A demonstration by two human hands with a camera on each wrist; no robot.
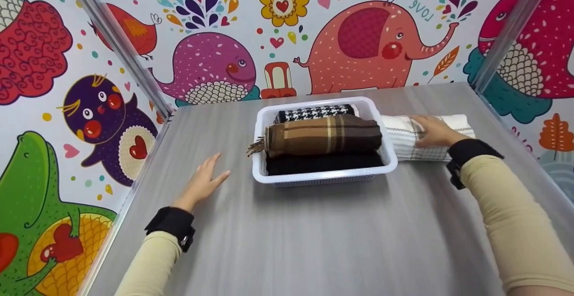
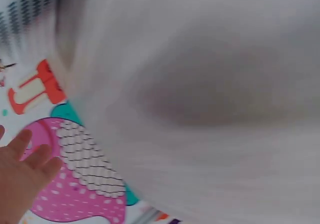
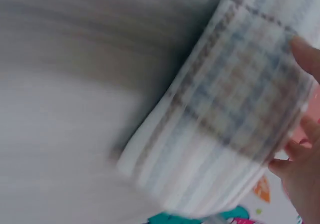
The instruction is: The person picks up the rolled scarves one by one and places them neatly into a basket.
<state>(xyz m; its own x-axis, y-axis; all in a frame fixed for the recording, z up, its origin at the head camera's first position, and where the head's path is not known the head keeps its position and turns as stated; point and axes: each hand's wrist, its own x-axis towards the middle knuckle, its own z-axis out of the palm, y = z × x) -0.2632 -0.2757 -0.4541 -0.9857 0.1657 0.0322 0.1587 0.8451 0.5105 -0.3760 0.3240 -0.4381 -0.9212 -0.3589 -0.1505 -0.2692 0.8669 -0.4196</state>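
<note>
A rolled white scarf (image 1: 397, 137) with thin checked lines lies on the table against the right side of a white plastic basket (image 1: 323, 178). My right hand (image 1: 434, 131) spans this roll from above and grips it, thumb and fingers spread apart across it. Up close in the right wrist view, the scarf (image 3: 220, 104) shows a blue and brown plaid patch, slightly blurred. My left hand (image 1: 204, 183) is held left of the basket with fingers extended, holding nothing. In the left wrist view the same hand (image 2: 25, 176) appears at the lower left edge.
Inside the basket, a fringed brown plaid scarf (image 1: 314, 137) rests on top, between a black-and-white houndstooth roll (image 1: 314, 113) and a black one (image 1: 323, 165). The grey table (image 1: 305, 233) is bordered by cartoon-printed walls (image 1: 287, 40) and metal posts (image 1: 112, 31).
</note>
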